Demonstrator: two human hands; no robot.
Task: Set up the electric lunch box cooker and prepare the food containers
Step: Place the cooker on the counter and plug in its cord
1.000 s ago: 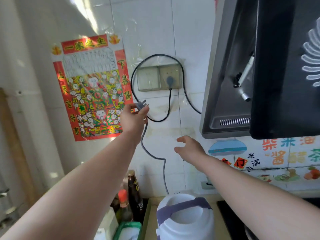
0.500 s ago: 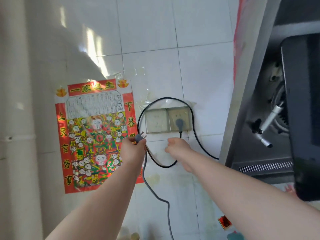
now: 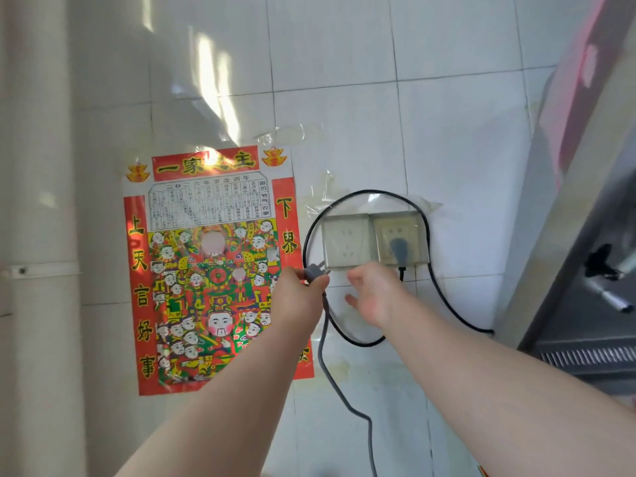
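The left hand (image 3: 299,297) is pinching the small grey moulded plastic plug (image 3: 314,270) by its body, prongs pointing toward the vacant white wall socket (image 3: 346,241). The right hand (image 3: 375,297) is hovering released just below it. The plug is judged light and rigid, its grey cord (image 3: 321,356) limp; the body is offering the sound hold.

poster (image 3: 213,270) left of left socket (image 3: 346,241) | loose plug (image 3: 314,270) at its lower-left corner | second plug (image 3: 398,249) in right socket (image 3: 395,224) | hood (image 3: 581,256) far right

The left hand (image 3: 298,299) is covering most of the grey plug (image 3: 314,270), whose cord (image 3: 320,352) is running past the bottom edge and out of sight.
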